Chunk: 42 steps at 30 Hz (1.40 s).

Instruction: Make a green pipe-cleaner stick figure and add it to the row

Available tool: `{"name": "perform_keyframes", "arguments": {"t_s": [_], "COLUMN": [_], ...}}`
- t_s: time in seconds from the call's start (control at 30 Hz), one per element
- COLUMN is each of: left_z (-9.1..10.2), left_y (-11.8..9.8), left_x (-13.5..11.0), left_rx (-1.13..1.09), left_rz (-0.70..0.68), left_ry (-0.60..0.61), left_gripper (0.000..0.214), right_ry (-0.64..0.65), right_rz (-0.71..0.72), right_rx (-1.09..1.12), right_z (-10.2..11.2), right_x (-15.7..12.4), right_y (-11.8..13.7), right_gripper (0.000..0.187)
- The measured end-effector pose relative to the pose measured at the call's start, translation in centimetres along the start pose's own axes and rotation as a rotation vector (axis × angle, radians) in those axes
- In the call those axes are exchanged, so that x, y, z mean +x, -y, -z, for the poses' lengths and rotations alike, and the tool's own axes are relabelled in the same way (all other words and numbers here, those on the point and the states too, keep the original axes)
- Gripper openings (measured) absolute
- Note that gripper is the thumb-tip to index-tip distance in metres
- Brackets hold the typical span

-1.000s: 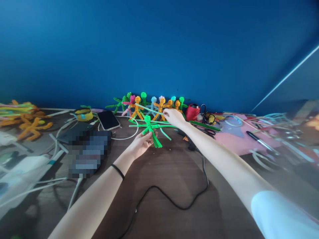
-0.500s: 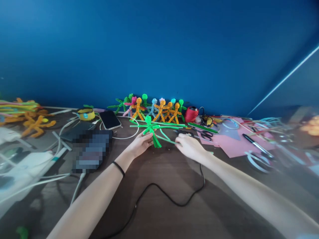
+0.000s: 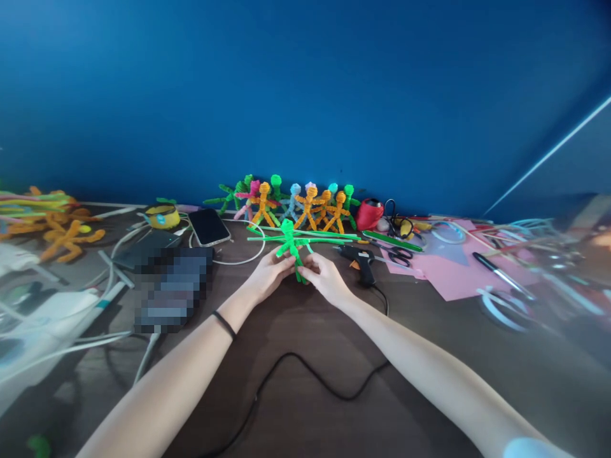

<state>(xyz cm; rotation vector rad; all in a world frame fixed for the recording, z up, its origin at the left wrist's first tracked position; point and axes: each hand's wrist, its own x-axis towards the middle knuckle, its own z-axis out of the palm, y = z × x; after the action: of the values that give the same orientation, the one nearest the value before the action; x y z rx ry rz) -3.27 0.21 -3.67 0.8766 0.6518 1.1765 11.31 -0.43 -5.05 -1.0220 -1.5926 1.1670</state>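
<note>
A green pipe-cleaner figure (image 3: pixel 289 239) stands upright between my hands, with its head, arms and legs formed. My left hand (image 3: pixel 271 275) is closed on its left side, fingers around the lower body. At its other side, my right hand (image 3: pixel 326 277) pinches the lower leg with thumb and fingertips. Straight green pipe cleaners (image 3: pixel 334 240) lie just behind the figure. A black glue gun (image 3: pixel 363 262) rests to the right of my right hand.
Several finished figures (image 3: pixel 264 207) line the blue wall. Phones (image 3: pixel 210 227) and white cables are at left. Scissors (image 3: pixel 400 256), pink paper (image 3: pixel 451 280), a marker (image 3: pixel 503 276) and a red object (image 3: pixel 370 214) are at right. A black cord (image 3: pixel 329 387) crosses the front of the table.
My right hand has moved left from the pipe-cleaner strand beside the glue gun to the figure's leg, uncovering the glue gun. My left hand still holds the figure, now more upright.
</note>
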Motion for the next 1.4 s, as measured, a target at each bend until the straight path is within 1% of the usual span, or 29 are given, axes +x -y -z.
{"name": "perform_keyframes", "arguments": {"t_s": [0.13, 0.23, 0.53, 0.6, 0.7, 0.77, 0.87, 1.0, 1.07, 1.17, 1.3, 1.4], "left_z": [-0.2, -0.2, -0.1, -0.1, 0.0, 0.0, -0.1, -0.2, -0.2, 0.0, 0.0, -0.3], "left_y": [0.2, 0.4, 0.8, 0.8, 0.8, 0.7, 0.5, 0.0, -0.3, -0.6, -0.6, -0.5], "left_x": [0.1, 0.2, 0.5, 0.5, 0.5, 0.6, 0.5, 0.5, 0.5, 0.6, 0.6, 0.5], "left_rx": [0.066, 0.115, 0.413, 0.430, 0.325, 0.231, 0.119, 0.024, -0.017, -0.048, -0.041, -0.022], "left_rz": [-0.011, -0.024, -0.085, -0.090, -0.059, -0.022, 0.051, 0.146, 0.171, 0.211, 0.226, 0.208], "left_ry": [0.020, 0.018, 0.017, 0.021, 0.053, 0.072, 0.071, 0.071, 0.074, 0.079, 0.076, 0.051], "left_gripper": [0.034, 0.038, 0.043, 0.043, 0.040, 0.036, 0.029, 0.023, 0.015, 0.008, 0.004, 0.010], "right_ry": [-0.047, -0.056, -0.021, -0.027, -0.025, -0.010, -0.022, -0.084, -0.122, -0.153, -0.145, -0.138], "right_rz": [-0.012, -0.016, 0.002, -0.001, 0.001, 0.028, 0.100, 0.178, 0.209, 0.241, 0.335, 0.397], "right_rx": [0.038, 0.034, 0.037, 0.061, 0.104, 0.080, -0.034, -0.219, -0.296, -0.349, -0.396, -0.442], "right_z": [0.4, 0.6, 1.0, 1.0, 1.1, 1.1, 1.0, 1.0, 1.0, 1.0, 1.1, 1.1], "right_x": [0.0, 0.0, 0.1, 0.2, 0.3, 0.3, 0.1, -0.1, -0.1, -0.1, -0.2, -0.4], "right_y": [0.2, 0.2, -0.1, -0.2, -0.3, -0.4, -0.5, -0.6, -0.6, -0.5, -0.3, -0.2], "right_gripper": [0.023, 0.022, 0.016, 0.016, 0.017, 0.018, 0.018, 0.013, 0.013, 0.014, 0.023, 0.030]}}
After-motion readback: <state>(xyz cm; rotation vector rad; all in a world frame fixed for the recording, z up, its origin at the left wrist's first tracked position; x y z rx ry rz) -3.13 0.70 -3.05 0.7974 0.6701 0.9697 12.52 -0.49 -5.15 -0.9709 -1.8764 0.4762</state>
